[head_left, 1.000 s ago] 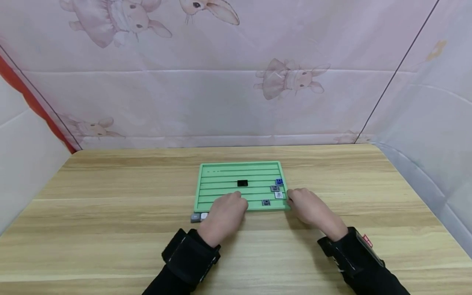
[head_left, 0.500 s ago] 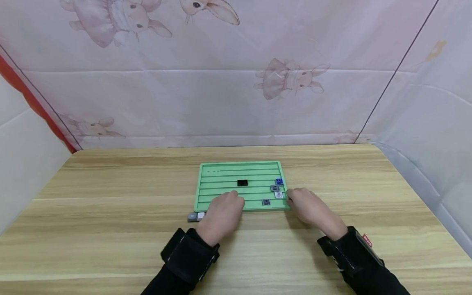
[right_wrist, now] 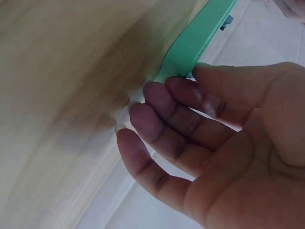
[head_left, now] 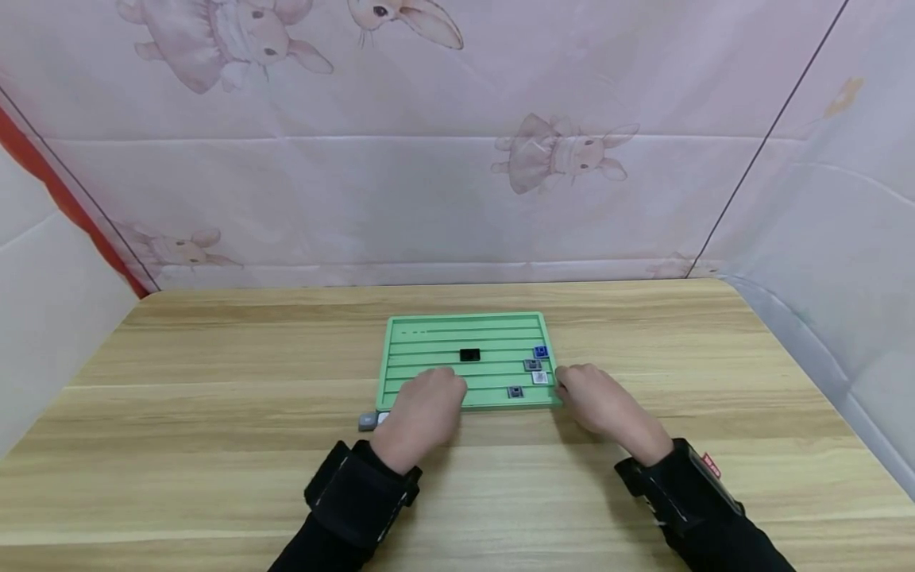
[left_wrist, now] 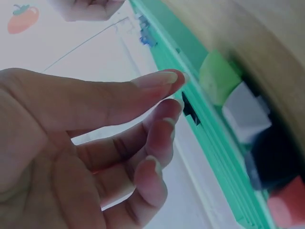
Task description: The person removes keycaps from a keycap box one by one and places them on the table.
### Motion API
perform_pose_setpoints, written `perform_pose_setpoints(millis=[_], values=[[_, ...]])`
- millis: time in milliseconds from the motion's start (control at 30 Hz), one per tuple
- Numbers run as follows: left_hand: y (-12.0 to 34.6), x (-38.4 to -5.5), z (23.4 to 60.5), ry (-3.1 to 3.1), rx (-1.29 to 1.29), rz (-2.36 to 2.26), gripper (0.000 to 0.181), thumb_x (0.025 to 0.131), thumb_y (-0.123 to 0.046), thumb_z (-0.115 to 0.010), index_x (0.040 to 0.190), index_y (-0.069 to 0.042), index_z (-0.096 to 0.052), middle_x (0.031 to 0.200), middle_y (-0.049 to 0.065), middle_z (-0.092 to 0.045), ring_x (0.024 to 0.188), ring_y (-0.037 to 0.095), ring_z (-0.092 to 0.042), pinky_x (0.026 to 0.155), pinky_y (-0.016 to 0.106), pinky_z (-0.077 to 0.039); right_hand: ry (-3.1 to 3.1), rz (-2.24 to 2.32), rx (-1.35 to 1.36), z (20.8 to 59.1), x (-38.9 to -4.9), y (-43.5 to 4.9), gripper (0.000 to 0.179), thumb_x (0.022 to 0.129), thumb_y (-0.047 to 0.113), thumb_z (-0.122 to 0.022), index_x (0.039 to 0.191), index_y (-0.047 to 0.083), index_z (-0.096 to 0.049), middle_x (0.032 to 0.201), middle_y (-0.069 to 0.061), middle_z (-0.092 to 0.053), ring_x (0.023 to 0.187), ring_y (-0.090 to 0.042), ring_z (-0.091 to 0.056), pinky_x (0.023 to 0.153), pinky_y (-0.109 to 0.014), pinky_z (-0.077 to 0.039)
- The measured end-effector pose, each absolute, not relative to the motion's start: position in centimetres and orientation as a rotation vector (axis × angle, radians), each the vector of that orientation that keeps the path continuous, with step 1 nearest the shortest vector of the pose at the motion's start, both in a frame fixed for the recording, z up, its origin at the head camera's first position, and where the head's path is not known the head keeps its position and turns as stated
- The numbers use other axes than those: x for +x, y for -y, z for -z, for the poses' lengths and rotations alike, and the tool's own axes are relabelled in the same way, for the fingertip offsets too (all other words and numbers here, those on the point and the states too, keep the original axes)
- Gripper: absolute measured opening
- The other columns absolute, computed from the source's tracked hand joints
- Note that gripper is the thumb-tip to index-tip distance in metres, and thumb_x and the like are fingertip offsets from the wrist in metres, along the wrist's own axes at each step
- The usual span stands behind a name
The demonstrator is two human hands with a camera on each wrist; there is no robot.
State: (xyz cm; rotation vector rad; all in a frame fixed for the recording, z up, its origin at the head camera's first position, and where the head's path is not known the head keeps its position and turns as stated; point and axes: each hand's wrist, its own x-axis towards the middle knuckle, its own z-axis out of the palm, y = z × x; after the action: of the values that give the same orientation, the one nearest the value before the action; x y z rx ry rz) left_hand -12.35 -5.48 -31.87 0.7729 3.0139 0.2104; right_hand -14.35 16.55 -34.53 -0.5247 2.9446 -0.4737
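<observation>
Nearest the camera, two black sleeves [head_left: 318, 544] end in black wrist bands [head_left: 363, 494], each just behind a bare hand. The left hand [head_left: 422, 413] is low at the front edge of a ridged green tray [head_left: 429, 337], thumb tip against forefinger, the others curled; whether it pinches anything I cannot tell. Just beside its fingertips, a row of keycaps runs along the tray's front wall: green keycap [left_wrist: 218, 78], pale keycap [left_wrist: 247, 113], black keycap [left_wrist: 274, 152], red keycap [left_wrist: 288, 202]. At the row's left end, a grey keycap [head_left: 368, 421] shows past the hand. The right hand [head_left: 596, 401] grips the tray's front right corner between thumb and forefinger. The tray lies flat on a wood-grain table [head_left: 214, 437]. Inside, toward the right, sit a grey-purple piece [head_left: 515, 392], a white piece [head_left: 539, 378], a violet-grey piece [head_left: 532, 365] and a blue piece [head_left: 541, 352]; near the middle lies a black piece [head_left: 469, 355]. Beyond the table hangs a pale pink backdrop [head_left: 400, 206] printed with rabbits [head_left: 557, 155].
</observation>
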Motion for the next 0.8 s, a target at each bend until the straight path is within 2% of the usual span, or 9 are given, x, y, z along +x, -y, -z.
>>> perform_pose_setpoints(millis=[133, 567, 800], values=[[5.63, -12.46, 31.67, -3.013, 0.783, -0.275, 0.026, 0.076, 0.011, -0.052, 0.058, -0.007, -0.054, 0.061, 0.002, -0.046, 0.055, 0.012, -0.037, 0.042, 0.024, -0.036, -2.945, 0.47, -0.522, 34.51, -14.41, -16.56, 0.008, 0.086, 0.001, -0.052, 0.084, -0.003, -0.058, 0.065, -0.005, -0.051, 0.053, -0.014, -0.043, 0.046, -0.026, -0.04], [5.5, -12.4, 31.86, -2.972, 0.741, -0.266, 0.028, 0.076, 0.014, -0.05, 0.057, -0.007, -0.05, 0.058, 0.001, -0.043, 0.052, 0.012, -0.031, 0.038, 0.022, -0.028, -2.944, 0.47, -0.504, 34.66, -14.57, -16.5, 0.009, 0.086, 0.002, -0.052, 0.086, -0.003, -0.059, 0.066, -0.005, -0.053, 0.053, -0.013, -0.044, 0.047, -0.026, -0.041], [5.96, -12.55, 31.4, -2.968, 0.726, -0.288, 0.029, 0.074, 0.014, -0.051, 0.056, -0.008, -0.05, 0.058, 0.0, -0.044, 0.052, 0.012, -0.033, 0.039, 0.022, -0.03, -2.936, 0.472, -0.504, 34.54, -14.45, -16.57, 0.009, 0.086, 0.002, -0.052, 0.087, -0.004, -0.059, 0.067, -0.006, -0.053, 0.053, -0.013, -0.043, 0.046, -0.026, -0.041]])
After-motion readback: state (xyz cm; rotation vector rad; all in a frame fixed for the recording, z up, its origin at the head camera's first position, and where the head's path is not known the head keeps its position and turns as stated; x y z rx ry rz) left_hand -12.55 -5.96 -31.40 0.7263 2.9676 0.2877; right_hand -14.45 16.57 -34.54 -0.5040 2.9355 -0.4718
